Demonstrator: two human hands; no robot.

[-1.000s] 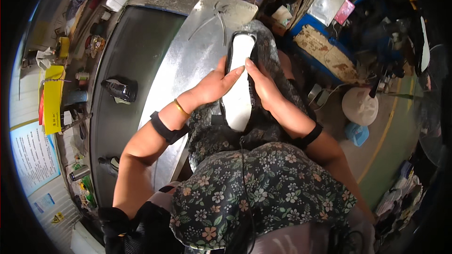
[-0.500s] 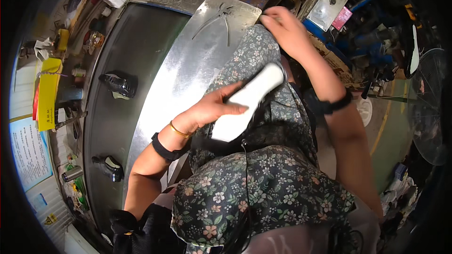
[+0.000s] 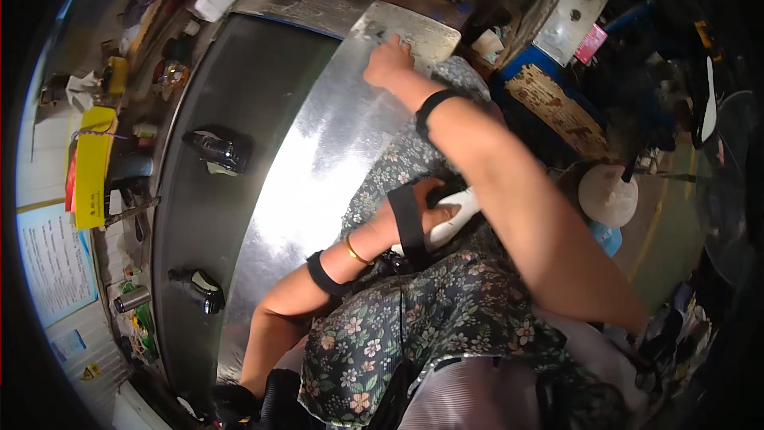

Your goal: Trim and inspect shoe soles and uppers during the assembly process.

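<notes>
My left hand (image 3: 436,211) grips a white-soled shoe (image 3: 452,227) against my flowered apron, its pale bottom partly hidden behind my right forearm. A wide black band (image 3: 407,219) runs across the back of this hand. At the far end of the shiny metal table (image 3: 306,155), my right hand (image 3: 390,62) is closed with curled fingers over the spot where the pliers lay. The pliers' long handles no longer show on the metal, and the hand hides most of whatever is in it.
Left of the metal table runs a dark conveyor belt (image 3: 251,72) carrying two black shoes, one farther off (image 3: 215,151) and one nearer (image 3: 197,290). A control box (image 3: 577,8) with buttons stands at far right. A white round container (image 3: 607,193) is on the right.
My right hand has swung left from beside the apron's far edge onto the pliers' place. My left hand has drawn the shoe in closer and turned, and a black band now crosses it.
</notes>
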